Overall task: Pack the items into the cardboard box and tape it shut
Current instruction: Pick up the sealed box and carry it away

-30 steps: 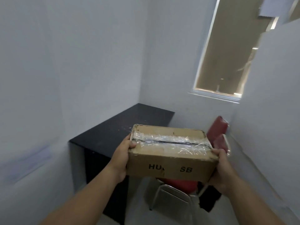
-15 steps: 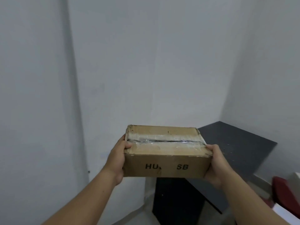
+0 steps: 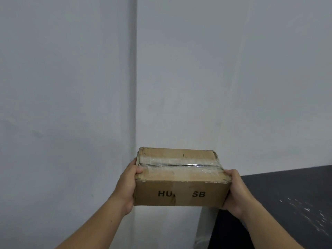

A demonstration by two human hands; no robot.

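At centre, the taped cardboard box, long axis nine-to-three, is clasped endwise by left hand and right hand, table at three o'clock.

I see plain pale grey-white walls meeting at a vertical corner left of centre. Dark black table at lower right, set against the right-hand wall, top speckled with small pale flecks. Light is soft, even, dim. Floor I can't make out.

Brown rectangular cardboard box, clear tape across closed top seam, gripped between left hand and right hand; black table at right.
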